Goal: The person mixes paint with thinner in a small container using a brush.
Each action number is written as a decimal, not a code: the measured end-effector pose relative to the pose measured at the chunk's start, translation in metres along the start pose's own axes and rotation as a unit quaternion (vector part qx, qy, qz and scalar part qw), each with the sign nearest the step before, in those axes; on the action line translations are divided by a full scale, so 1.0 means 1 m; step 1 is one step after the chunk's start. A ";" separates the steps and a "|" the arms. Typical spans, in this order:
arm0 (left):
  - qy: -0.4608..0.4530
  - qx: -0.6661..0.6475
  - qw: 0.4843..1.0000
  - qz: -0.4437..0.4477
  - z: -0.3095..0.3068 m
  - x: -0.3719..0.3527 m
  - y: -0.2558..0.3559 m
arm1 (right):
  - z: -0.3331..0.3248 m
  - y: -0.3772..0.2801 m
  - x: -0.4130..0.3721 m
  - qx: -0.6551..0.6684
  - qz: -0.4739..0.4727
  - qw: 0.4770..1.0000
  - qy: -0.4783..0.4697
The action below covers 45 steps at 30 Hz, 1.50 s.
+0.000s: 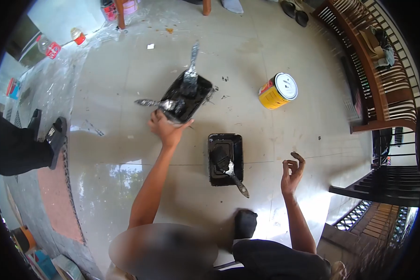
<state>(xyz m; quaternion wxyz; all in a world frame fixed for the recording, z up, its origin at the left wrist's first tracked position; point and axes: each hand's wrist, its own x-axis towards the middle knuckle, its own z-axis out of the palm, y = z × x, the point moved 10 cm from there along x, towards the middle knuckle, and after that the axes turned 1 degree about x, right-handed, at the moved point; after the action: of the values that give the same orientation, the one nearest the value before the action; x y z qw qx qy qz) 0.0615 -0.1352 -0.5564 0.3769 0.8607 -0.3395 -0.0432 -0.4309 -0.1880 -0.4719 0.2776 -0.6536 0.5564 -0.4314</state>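
My left hand grips the near edge of a black paint tray. Two paint-smeared brushes lie across that tray, one pointing away from me and the other sticking out to the left. A second black tray sits on the floor nearer to me, with a dark-bristled brush resting in it, handle over the near right side. My right hand hovers to the right of this second tray, fingers partly curled and apart, holding nothing. Beyond it stands a yellow can with a white lid.
A person's dark trouser leg and sandal are at the left. Plastic sheeting and bottles lie at the upper left. A wooden bench stands at the right, a black slatted piece below it. Dark marks dot the tiled floor.
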 end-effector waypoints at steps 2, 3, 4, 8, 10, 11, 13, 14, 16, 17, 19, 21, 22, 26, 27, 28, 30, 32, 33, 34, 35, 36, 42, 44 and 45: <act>-0.030 -0.007 0.999 0.016 0.028 0.008 0.024 | -0.007 -0.001 -0.003 -0.034 -0.024 0.999 -0.011; -0.041 -0.008 0.999 0.026 0.041 0.010 0.036 | -0.011 -0.001 -0.005 -0.052 -0.035 0.998 -0.016; -0.051 -0.008 0.998 0.036 0.053 0.011 0.049 | -0.015 0.000 -0.006 -0.061 -0.034 0.997 -0.018; -0.168 0.045 0.978 0.117 0.100 0.012 0.081 | -0.022 0.004 -0.011 -0.085 -0.025 0.996 -0.021; -0.224 -0.001 0.970 0.096 0.100 0.016 0.075 | -0.015 0.005 -0.010 -0.086 -0.024 0.996 -0.024; -0.250 -0.028 0.964 0.087 0.098 0.019 0.065 | -0.011 0.003 -0.009 -0.084 -0.025 0.996 -0.028; -0.265 -0.071 0.956 0.105 0.079 0.027 0.050 | 0.002 -0.004 -0.002 -0.057 -0.021 0.998 -0.032; -0.251 -0.091 0.958 0.108 0.064 0.033 0.038 | 0.010 -0.009 0.002 -0.040 -0.021 0.998 -0.037; -0.224 -0.130 0.959 0.115 0.035 0.044 0.010 | 0.027 -0.027 0.016 -0.029 -0.049 0.997 -0.047; -0.190 -0.174 0.961 0.101 0.015 0.050 -0.007 | 0.035 -0.036 0.024 -0.019 -0.065 0.996 -0.054; -0.140 -0.153 0.975 0.080 -0.021 0.068 -0.046 | 0.055 -0.061 0.042 -0.016 -0.112 0.991 -0.076; -0.094 -0.118 0.987 0.063 -0.056 0.080 -0.078 | 0.081 -0.092 0.062 0.004 -0.150 0.983 -0.102; -0.071 -0.095 0.991 0.060 -0.074 0.089 -0.087 | 0.096 -0.111 0.074 0.023 -0.165 0.979 -0.114; -0.034 -0.049 0.995 0.075 -0.099 0.118 -0.119 | 0.180 -0.205 0.112 0.071 -0.236 0.951 -0.187; -0.006 -0.031 0.996 0.088 -0.104 0.120 -0.125 | 0.211 -0.230 0.117 0.100 -0.231 0.940 -0.232; 0.022 -0.014 0.994 0.104 -0.105 0.124 -0.130 | 0.238 -0.256 0.119 0.107 -0.261 0.922 -0.265; 0.053 0.025 0.991 0.118 -0.102 0.131 -0.134 | 0.286 -0.301 0.122 0.115 -0.318 0.890 -0.304; 0.052 0.073 0.988 0.123 -0.098 0.126 -0.133 | 0.335 -0.330 0.126 0.127 -0.346 0.876 -0.312; 0.044 0.080 0.987 0.130 -0.098 0.122 -0.133 | 0.356 -0.339 0.128 0.130 -0.339 0.878 -0.313; 0.037 0.083 0.986 0.141 -0.097 0.118 -0.129 | 0.382 -0.346 0.129 0.146 -0.316 0.876 -0.334; 0.036 0.084 0.985 0.149 -0.096 0.117 -0.125 | 0.410 -0.356 0.131 0.163 -0.300 0.869 -0.357; 0.030 0.081 0.986 0.144 -0.096 0.117 -0.126 | 0.439 -0.362 0.132 0.183 -0.266 0.868 -0.378; -0.036 0.086 0.991 0.094 -0.088 0.130 -0.130 | 0.597 -0.380 0.137 0.196 -0.182 0.838 -0.476; -0.057 0.099 0.990 0.077 -0.084 0.133 -0.135 | 0.638 -0.380 0.143 0.198 -0.128 0.824 -0.516; -0.066 0.103 0.990 0.064 -0.083 0.134 -0.136 | 0.659 -0.379 0.143 0.198 -0.099 0.814 -0.538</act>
<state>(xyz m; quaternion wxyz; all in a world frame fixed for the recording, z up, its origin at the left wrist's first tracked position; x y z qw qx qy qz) 0.2663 -0.1001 -0.5649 0.2649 0.8667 -0.4208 -0.0404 0.3301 -0.3175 -0.4278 0.6119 -0.7638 0.1530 -0.1375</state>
